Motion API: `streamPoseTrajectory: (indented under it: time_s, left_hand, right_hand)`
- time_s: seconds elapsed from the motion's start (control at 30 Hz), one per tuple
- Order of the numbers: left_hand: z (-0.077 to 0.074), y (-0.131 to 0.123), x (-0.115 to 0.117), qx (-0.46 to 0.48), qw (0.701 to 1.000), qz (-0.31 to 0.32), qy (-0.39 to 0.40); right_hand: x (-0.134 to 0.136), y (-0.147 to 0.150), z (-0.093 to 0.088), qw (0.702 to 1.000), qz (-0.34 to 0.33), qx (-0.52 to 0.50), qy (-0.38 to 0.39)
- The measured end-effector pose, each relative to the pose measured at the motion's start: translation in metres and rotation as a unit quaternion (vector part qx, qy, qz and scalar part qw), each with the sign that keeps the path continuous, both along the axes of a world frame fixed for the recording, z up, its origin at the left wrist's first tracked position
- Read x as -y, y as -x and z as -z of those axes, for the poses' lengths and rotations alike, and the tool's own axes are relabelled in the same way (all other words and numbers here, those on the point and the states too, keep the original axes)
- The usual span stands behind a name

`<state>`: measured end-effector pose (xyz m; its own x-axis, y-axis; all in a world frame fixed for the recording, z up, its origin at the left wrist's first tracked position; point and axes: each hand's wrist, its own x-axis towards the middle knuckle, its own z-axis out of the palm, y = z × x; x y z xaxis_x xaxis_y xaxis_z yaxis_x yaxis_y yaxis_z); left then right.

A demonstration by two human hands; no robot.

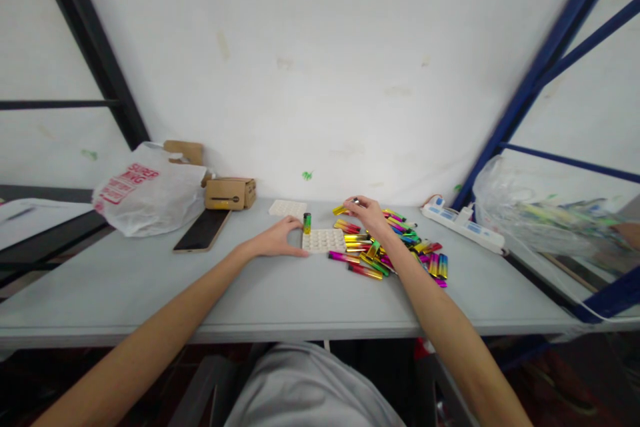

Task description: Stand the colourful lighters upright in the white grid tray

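Observation:
My left hand (280, 237) is at the left end of a white tray with rows of round holes (325, 241). Its thumb and index finger span the tray's near and far left corners, holding it. One green-and-gold lighter (307, 223) stands upright in the far left corner of that tray. My right hand (367, 211) is beyond the tray, to the right, its fingers closed on a shiny gold lighter (339, 210); a silvery tip shows between the fingers. Below and around my right forearm lies a loose heap of metallic lighters (373, 250) in several colours.
Behind the tray, a second white tray (288, 207) lies by the wall. On the left are a phone (203, 230), a cardboard box (230, 193) and a white plastic bag (150, 190). A power strip (465, 227) and a clear bag (545, 213) are on the right.

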<state>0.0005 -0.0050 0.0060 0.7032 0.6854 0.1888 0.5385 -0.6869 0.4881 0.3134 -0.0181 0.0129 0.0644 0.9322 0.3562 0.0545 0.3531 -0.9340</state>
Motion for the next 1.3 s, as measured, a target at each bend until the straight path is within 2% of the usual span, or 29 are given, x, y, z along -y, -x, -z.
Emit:
streamPoseTrajectory:
  time_s: [0.17,0.37,0.47,0.57,0.73,0.8,1.0,1.13,1.3]
  left_hand:
    - [0.0,0.0,0.0,0.008,1.0,0.003,0.0]
    - [0.0,0.0,0.0,0.011,1.0,0.01,-0.008]
    - [0.001,0.0,0.0,0.01,1.0,0.011,-0.011]
    - [0.002,0.0,-0.001,0.007,1.0,0.007,-0.008]
    - [0.003,0.001,-0.002,0.005,1.0,0.009,-0.007]
    - [0.003,0.001,-0.002,0.003,1.0,0.008,-0.007]
    - [0.001,0.0,-0.001,0.003,1.0,0.013,-0.007]
    - [0.0,0.0,-0.001,0.005,1.0,0.014,-0.004]
    - [0.003,0.001,-0.003,0.002,1.0,0.015,-0.008]
  right_hand:
    - [0.009,0.011,-0.003,0.999,-0.029,-0.007,0.04]
    - [0.019,0.022,-0.005,0.988,-0.127,0.006,0.089]
    - [0.019,0.025,-0.005,0.989,-0.116,0.027,0.092]
    - [0.02,0.027,-0.004,0.989,-0.111,0.078,0.054]
    - [0.022,0.032,-0.001,0.989,-0.12,0.077,0.046]
    - [0.021,0.035,0.0,0.988,-0.099,0.108,0.049]
    - [0.017,0.042,0.005,0.964,0.03,0.264,-0.019]
    - [0.019,0.047,0.007,0.953,0.1,0.286,-0.018]
    - [0.019,0.049,0.007,0.945,0.125,0.302,-0.022]
